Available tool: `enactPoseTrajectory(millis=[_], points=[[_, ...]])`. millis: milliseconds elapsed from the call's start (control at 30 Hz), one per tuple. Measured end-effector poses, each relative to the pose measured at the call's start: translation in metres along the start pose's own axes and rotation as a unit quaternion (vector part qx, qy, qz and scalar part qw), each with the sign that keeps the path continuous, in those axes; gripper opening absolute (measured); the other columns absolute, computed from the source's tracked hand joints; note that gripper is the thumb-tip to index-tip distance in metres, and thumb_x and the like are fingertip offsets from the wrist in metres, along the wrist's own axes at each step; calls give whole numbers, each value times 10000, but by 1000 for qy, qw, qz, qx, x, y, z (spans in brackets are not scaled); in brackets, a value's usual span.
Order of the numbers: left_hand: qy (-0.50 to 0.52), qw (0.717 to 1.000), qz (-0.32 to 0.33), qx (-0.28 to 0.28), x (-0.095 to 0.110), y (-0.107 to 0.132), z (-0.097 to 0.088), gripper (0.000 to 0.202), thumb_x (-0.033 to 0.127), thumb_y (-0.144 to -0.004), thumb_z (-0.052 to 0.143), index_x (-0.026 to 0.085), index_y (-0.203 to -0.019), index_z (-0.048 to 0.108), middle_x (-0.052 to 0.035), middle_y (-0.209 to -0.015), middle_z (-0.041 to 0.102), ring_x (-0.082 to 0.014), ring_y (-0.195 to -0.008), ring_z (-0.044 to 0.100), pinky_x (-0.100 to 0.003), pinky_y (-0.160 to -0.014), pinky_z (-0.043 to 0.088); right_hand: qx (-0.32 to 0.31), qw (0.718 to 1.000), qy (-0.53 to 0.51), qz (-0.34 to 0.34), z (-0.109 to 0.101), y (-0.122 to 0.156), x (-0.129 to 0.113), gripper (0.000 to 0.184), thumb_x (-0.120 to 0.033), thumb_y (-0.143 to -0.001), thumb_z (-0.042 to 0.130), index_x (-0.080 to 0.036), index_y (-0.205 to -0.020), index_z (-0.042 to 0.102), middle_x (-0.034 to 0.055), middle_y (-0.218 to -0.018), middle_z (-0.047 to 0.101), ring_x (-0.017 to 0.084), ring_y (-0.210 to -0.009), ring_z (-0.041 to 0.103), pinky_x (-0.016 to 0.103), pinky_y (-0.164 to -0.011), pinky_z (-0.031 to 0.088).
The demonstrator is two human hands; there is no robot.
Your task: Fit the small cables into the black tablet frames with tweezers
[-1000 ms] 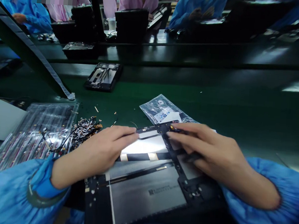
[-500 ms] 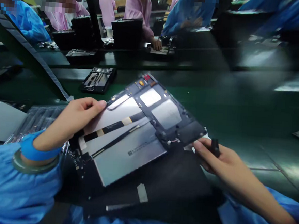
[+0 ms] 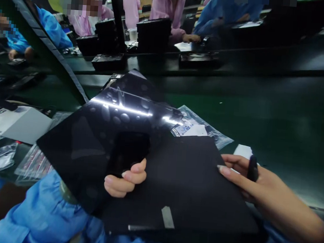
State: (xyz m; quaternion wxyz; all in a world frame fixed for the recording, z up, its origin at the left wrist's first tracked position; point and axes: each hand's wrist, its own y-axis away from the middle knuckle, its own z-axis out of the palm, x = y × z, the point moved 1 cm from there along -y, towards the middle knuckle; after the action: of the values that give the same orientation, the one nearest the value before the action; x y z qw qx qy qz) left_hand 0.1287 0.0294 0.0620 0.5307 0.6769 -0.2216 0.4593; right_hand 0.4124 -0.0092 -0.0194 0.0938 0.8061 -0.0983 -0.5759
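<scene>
My left hand [image 3: 126, 178] is closed on a tablet [image 3: 93, 146], its fingers curled over the near edge and the rest hidden beneath. The tablet is tilted, glossy black side towards me, with smudge-like marks and a bright light reflection. It overlaps the left part of a black work mat [image 3: 191, 182] bearing a small grey tape strip [image 3: 168, 217]. At the mat's right edge is my right hand [image 3: 257, 183], thumb and fingers together at the edge. A black stick-like tool [image 3: 253, 168] pokes up from between its fingers; the remainder is hidden.
Behind the mat lies a clear plastic bag [image 3: 219, 134] with a white label. At left are a white box [image 3: 20, 122] and several clear plastic sleeves [image 3: 35, 164]. A slanted green post [image 3: 55, 55] rises at left. Across the bench, co-workers sit by stacked black devices [image 3: 154, 34].
The tablet has been turned over: its inside with the battery faced me before, now the glossy black side does. My right hand has come away from the tablet's corner to the mat edge.
</scene>
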Motion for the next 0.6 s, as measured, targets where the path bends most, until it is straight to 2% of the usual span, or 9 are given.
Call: enactPoseTrajectory(millis=[67,133,300,433,533,567,600], points=[[-4,1000,-7,-11,0,1,1,404,219,-929,68,198,-580,269,26,-461,330,-72,-266,283,-253,-312,331,12,998,-33,53,-2,-1,9,179,-442,-775,675,-303,-887,693,92,-923,738,285,-800,714,266,-572,594],[-12,1000,-9,-12,-1,1,1,375,183,-919,106,196,-577,258,27,-460,329,-76,-271,283,-275,-326,344,24,996,-46,78,-3,-2,17,175,-463,-750,694,-344,-880,695,72,-914,734,284,-817,709,273,-594,589],[-52,998,-30,15,0,1,3,389,238,-911,228,179,-527,244,32,-417,335,-83,-245,284,-312,-335,374,3,993,-66,97,-4,-4,26,159,-481,-734,695,-401,-870,677,64,-880,716,304,-813,697,341,-625,586],[-70,997,-23,36,4,1,6,402,219,-922,202,184,-523,238,31,-410,336,-86,-249,304,-296,-332,388,-1,995,-61,76,-1,-5,26,130,-490,-781,640,-390,-864,651,58,-870,712,301,-843,694,350,-653,596],[-92,995,-15,45,-5,-1,6,405,132,-913,161,180,-523,261,42,-421,365,-67,-235,291,-270,-344,379,-9,999,-29,43,-1,-7,33,130,-481,-839,575,-386,-893,646,56,-857,712,265,-801,700,312,-622,589],[-134,988,-2,80,-11,-1,4,423,104,-909,160,176,-520,311,49,-423,392,-62,-232,303,-259,-356,377,-16,1000,-6,19,-3,-9,36,141,-475,-854,555,-390,-916,649,57,-824,708,250,-734,699,301,-567,577],[-195,970,18,144,-17,-1,1,450,100,-915,171,174,-525,382,55,-427,425,-58,-236,326,-250,-374,377,-12,999,31,-29,-7,-11,37,159,-468,-868,533,-389,-937,653,58,-751,693,231,-627,680,292,-486,547]])
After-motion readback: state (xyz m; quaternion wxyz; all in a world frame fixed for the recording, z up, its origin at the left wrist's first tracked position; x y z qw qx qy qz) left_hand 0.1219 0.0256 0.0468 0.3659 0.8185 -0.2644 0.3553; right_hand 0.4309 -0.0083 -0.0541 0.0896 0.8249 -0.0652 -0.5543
